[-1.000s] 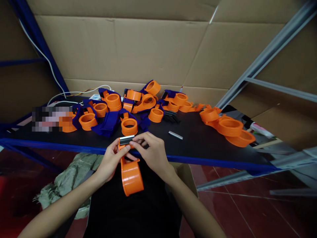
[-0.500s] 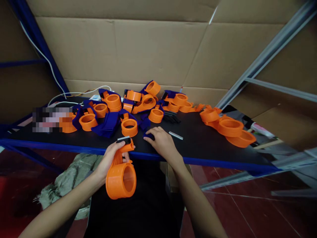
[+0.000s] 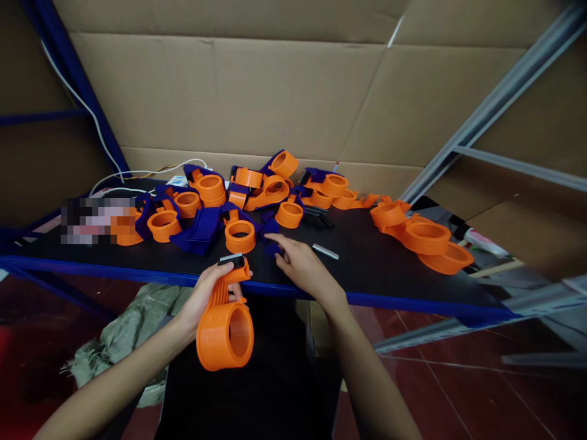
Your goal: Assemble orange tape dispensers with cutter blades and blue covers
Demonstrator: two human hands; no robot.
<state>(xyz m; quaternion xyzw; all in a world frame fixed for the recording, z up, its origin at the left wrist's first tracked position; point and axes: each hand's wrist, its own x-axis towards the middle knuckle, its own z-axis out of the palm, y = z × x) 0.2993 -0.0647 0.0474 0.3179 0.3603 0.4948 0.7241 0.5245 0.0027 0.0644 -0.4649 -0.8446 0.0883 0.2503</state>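
My left hand (image 3: pixel 208 296) grips an orange tape dispenser body (image 3: pixel 225 330) by its neck, its round hub hanging below the table's edge and a toothed metal blade on a black holder (image 3: pixel 230 261) at its top. On the black tabletop (image 3: pixel 367 263) rests my right hand (image 3: pixel 300 264), fingers spread, fingertips touching a small dark blue plastic piece (image 3: pixel 271 249). A loose metal blade strip (image 3: pixel 325 251) lies just to the right of that hand.
A heap of orange hubs and dark blue parts (image 3: pixel 220 201) fills the table's far left and middle. Stacked orange rings (image 3: pixel 424 235) sit at the right. White cables (image 3: pixel 137 174) run along the back left. Cardboard (image 3: pixel 257 91) lines the back; a grey metal frame (image 3: pixel 481 128) stands at right.
My right hand let go of the blade end of the dispenser and reached forward onto the table to a blue piece. My left hand turned the dispenser so its hub faces me.
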